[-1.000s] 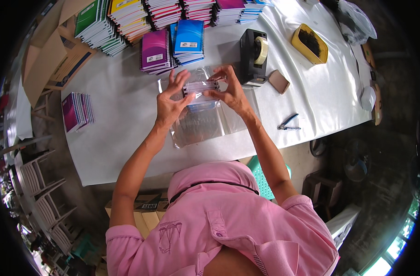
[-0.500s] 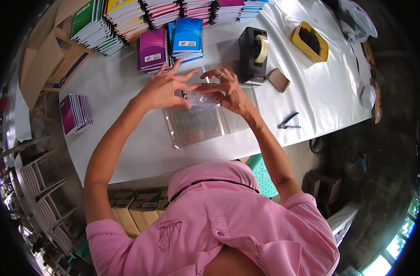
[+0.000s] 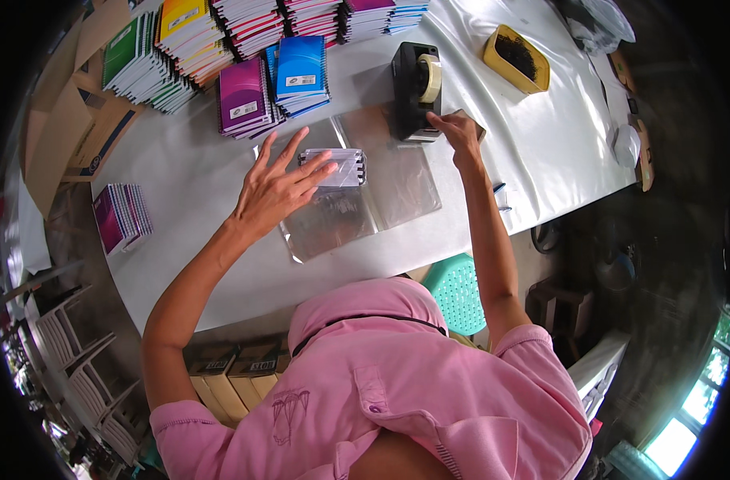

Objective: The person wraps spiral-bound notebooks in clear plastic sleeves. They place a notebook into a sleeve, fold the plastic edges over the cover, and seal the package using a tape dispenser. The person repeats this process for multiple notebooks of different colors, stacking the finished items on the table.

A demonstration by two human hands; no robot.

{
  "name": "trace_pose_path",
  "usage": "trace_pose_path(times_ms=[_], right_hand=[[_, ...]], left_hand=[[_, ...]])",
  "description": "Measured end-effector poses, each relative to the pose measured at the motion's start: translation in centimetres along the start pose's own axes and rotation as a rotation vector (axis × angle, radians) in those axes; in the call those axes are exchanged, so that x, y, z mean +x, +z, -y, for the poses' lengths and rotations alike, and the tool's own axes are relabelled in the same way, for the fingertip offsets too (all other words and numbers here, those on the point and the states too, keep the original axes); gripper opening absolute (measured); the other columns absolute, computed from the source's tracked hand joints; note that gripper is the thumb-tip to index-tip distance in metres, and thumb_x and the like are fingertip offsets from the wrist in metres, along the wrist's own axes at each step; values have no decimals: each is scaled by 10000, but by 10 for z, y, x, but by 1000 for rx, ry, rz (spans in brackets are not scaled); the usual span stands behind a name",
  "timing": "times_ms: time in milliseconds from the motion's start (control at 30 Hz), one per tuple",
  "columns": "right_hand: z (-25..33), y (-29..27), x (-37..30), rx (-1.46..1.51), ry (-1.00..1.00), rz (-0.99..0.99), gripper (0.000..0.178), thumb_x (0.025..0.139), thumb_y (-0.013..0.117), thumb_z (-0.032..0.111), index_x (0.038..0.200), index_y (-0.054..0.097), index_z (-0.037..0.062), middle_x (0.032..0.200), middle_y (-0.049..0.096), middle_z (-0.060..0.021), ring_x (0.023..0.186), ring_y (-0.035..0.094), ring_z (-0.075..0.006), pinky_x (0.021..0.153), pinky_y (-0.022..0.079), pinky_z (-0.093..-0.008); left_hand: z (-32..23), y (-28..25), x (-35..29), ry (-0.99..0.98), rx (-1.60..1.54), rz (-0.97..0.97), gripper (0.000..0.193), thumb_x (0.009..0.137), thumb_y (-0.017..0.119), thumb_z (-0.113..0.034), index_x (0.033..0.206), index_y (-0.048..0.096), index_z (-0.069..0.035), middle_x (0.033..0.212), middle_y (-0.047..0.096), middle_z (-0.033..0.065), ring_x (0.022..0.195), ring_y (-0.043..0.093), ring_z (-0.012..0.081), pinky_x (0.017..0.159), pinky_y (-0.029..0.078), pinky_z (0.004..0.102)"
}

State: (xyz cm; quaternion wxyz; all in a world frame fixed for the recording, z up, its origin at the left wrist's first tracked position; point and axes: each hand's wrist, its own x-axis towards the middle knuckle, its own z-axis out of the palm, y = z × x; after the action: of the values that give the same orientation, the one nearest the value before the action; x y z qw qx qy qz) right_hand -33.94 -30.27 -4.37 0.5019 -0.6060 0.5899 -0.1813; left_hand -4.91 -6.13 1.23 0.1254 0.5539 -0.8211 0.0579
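Clear bag (image 3: 357, 204) lies flat at centre of frame on the white tabletop (image 3: 205, 184), w/ a small folded packet (image 3: 337, 166) at its upper end, flap turned over. Left hand (image 3: 281, 188) is spread open, fingers splayed, fingertips pressing the packet down, palm over the bag's left part. Right hand (image 3: 459, 132) is just right of centre-top, fingers pinched at the front of the black tape dispenser (image 3: 417, 88), gripping what looks like the tape end; tape itself too thin to make out. Dispenser stands touching the bag's upper right corner, pale tape roll (image 3: 431, 78) upright in it.

Just above the bag: a purple notebook stack (image 3: 243, 100) & a blue notebook stack (image 3: 302, 74), side by side. Behind them, along the top edge, a row of more notebooks (image 3: 221, 32), mixed colours, fanned out. Another small purple stack (image 3: 121, 216) sits alone at left, near the tabletop edge. Upper right: yellow tray (image 3: 515, 60) w/ dark stuff inside, well apart from the hands. Cardboard boxes (image 3: 85, 120) at upper left, off the tabletop. Green stool (image 3: 457, 292) under the tabletop edge, lower centre. Person's pink shirt (image 3: 381, 392) fills the bottom of frame.
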Motion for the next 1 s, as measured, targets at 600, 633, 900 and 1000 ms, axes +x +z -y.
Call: trace_pose_path(times_ms=[600,633,900,1000], right_hand=[[-37,34,-83,-90,-8,-448,242,801,716,262,834,742,23,781,648,-87,735,590,-240,703,443,-355],[-12,45,-105,100,-63,-289,253,813,710,267,826,737,16,693,602,-48,648,541,-190,639,419,-320],[46,165,-195,429,101,-57,330,853,691,284,778,687,-38,549,464,31,469,358,-54,431,279,-244],[13,171,-205,522,190,-97,293,853,716,252,796,668,-32,583,455,48,492,354,-37,437,265,-214]], left_hand=[[-4,4,-5,-32,-17,-11,620,751,746,-164,1331,555,-273,1421,476,-110,1391,325,302,1109,251,580],[-4,5,-7,-42,-19,-8,616,752,745,-164,1329,557,-271,1421,475,-109,1392,323,301,1109,252,580],[-7,1,-6,-71,-46,-33,597,763,735,-162,1325,562,-265,1403,495,-103,1373,348,311,1101,266,578],[-3,-5,0,-53,-11,-9,591,766,732,-159,1323,563,-261,1391,509,-96,1365,358,313,1099,267,580]])
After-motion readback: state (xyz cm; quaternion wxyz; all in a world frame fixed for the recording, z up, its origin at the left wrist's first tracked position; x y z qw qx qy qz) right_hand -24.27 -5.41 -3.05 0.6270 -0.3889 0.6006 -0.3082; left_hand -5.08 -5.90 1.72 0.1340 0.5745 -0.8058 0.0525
